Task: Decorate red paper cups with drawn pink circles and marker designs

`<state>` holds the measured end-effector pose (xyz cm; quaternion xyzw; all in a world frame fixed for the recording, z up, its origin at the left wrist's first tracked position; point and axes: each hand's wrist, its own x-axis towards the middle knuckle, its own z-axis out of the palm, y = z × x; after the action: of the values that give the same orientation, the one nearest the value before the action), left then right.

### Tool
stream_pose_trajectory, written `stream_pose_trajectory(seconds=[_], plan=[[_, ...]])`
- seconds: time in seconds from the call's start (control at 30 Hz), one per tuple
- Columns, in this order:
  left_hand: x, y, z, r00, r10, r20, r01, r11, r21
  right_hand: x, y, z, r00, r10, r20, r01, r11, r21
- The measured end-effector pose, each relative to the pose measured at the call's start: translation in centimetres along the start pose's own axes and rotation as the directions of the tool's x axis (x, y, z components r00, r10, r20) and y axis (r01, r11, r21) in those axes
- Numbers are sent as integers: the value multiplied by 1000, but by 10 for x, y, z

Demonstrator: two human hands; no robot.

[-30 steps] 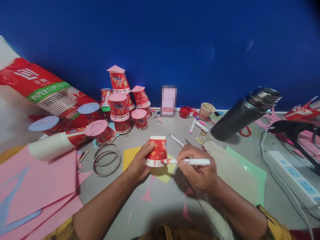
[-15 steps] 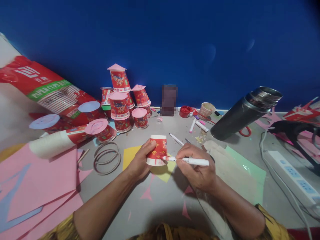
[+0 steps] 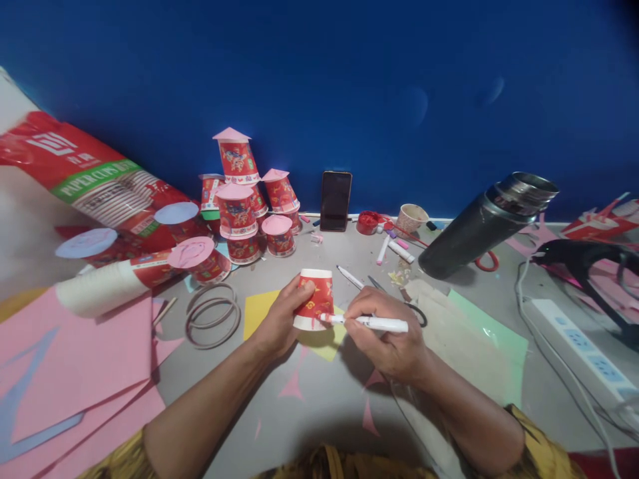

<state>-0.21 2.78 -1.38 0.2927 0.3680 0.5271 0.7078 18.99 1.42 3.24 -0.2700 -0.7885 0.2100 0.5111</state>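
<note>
Mid-counter (image 3: 319,412), the left hand (image 3: 277,327) grips an upturned red paper cup (image 3: 315,298) over yellow paper (image 3: 257,311), the right hand (image 3: 392,342) pinches a white marker (image 3: 372,323) touching its rim, paper-capped cups (image 3: 239,209) crowd 11 o'clock, and bare surface lies at 6 o'clock.

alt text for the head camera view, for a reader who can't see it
The left hand holds an upside-down red paper cup over a yellow sheet while the right hand holds a white marker, tip at the cup's rim. Behind: pink-topped red cups, a phone against the blue wall, a dark flask.
</note>
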Motion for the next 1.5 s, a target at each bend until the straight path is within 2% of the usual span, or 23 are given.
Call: stream_pose_trajectory(seconds=[0.13, 0.27, 0.33, 0.4, 0.47, 0.6, 0.7, 0.77, 0.83, 0.9, 0.93, 1.0, 1.07, 1.27, 1.4, 1.5], plan=[[0, 1, -2, 1000, -7, -19, 7, 1000, -21, -2, 0, 2, 999, 32, 19, -32, 999, -1], [-1, 5, -5, 992, -94, -81, 87, 992, -89, -2, 4, -2, 993, 92, -76, -93, 996, -3], [0, 9, -5, 978, -135, -158, 115, 985, -131, 2, 11, -11, 969, 189, -158, -190, 982, 8], [0, 12, -4, 957, -194, -215, 164, 975, -149, 7, 22, -27, 902, 334, -274, -330, 942, 63], [0, 16, -1, 936, -232, -264, 198, 969, -150, 12, 33, -45, 811, 473, -343, -431, 881, 195], [1, 20, 5, 908, -270, -320, 229, 960, -160, 19, 49, -66, 702, 617, -356, -407, 757, 511], [3, 21, 8, 903, -281, -326, 221, 953, -209, 14, 47, -57, 648, 680, -342, -397, 686, 610], [3, 20, 10, 911, -264, -316, 190, 951, -246, 5, 36, -44, 674, 678, -292, -439, 687, 579], [3, 20, 12, 926, -239, -290, 167, 953, -253, -4, 22, -31, 769, 597, -230, -458, 764, 454], [2, 19, 12, 933, -221, -283, 150, 956, -253, -10, 10, -23, 892, 421, -162, -359, 880, 310], [2, 19, 13, 937, -221, -269, 151, 955, -255, -12, 6, -20, 935, 332, -125, -289, 917, 274], [1, 20, 13, 943, -223, -249, 156, 952, -262, -13, 3, -16, 976, 209, -66, -186, 948, 258], [0, 20, 14, 946, -220, -237, 154, 951, -269, -13, 6, -13, 983, 182, -20, -170, 949, 267], [-4, 18, 15, 949, -242, -203, 181, 943, -278, -15, 17, -8, 978, 204, 40, -207, 937, 281], [-4, 18, 13, 950, -253, -180, 189, 931, -311, -14, 15, -10, 944, 307, 121, -330, 883, 335], [-3, 16, 11, 956, -244, -160, 187, 934, -305, -11, 14, -12, 909, 401, 111, -411, 829, 378]])
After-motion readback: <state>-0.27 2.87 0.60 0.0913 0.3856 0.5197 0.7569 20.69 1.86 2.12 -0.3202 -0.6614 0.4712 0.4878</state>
